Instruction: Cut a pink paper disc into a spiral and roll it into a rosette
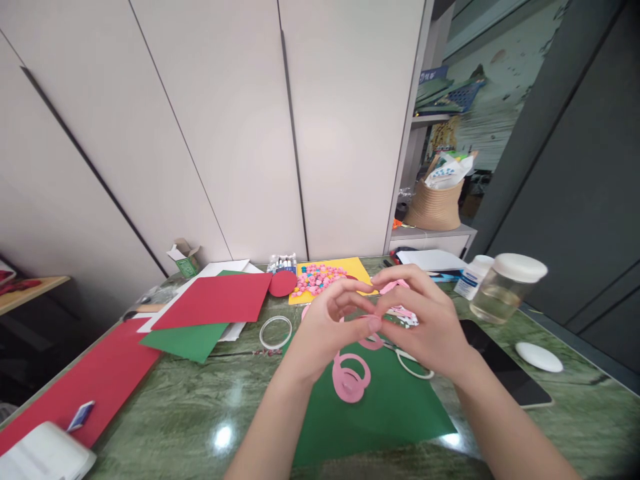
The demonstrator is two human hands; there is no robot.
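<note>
My left hand (334, 325) and my right hand (423, 319) meet over a green paper sheet (385, 413), thumbs and fingertips pinched together on a pink paper strip. The fingers hide most of the gripped part. Looping pink paper rings (351, 393) show below my left hand, over the green sheet. More pink paper pieces (395, 287) lie partly behind my right hand. White-handled scissors (415, 365) rest beneath my right hand, their blades partly covered.
Left lie red paper (215, 299), a red circle (283, 284) and a tape roll (275, 333). Pink beads (320, 277) sit on yellow paper (350, 267). At right are a liquid-filled jar (505, 290), a white bottle (474, 277), a black tablet (505, 370) and a white mouse (539, 357).
</note>
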